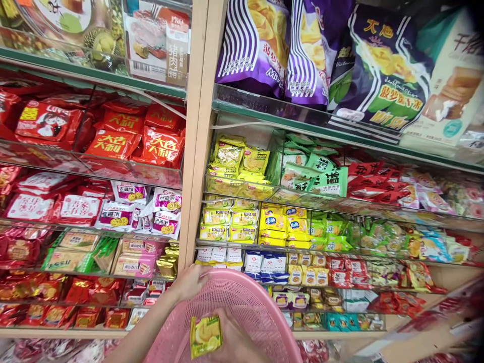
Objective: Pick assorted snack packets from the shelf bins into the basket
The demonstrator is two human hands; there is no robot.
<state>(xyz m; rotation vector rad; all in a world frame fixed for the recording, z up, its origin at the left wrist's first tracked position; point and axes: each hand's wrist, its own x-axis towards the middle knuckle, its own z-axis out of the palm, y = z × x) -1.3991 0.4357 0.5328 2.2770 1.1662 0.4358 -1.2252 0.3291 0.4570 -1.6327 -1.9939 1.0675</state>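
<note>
A pink plastic basket (264,307) with a perforated wall is at the bottom centre, tilted toward the shelves. My left hand (191,283) grips its far left rim, the fingertips partly hidden over the edge. Inside the basket's outline, my right hand (236,335) holds a yellow biscuit packet (206,336) with round biscuits and a lemon slice printed on it. Part of the right hand is blurred. Similar yellow packets (229,151) stand in a clear shelf bin in front of me.
A wooden upright (196,136) divides the shelving. To its left are red packets (111,143) in clear bins; green packets (325,174) lie to its right. Large purple chip bags (253,45) stand on the upper right shelf. Clear plastic guards edge the shelves.
</note>
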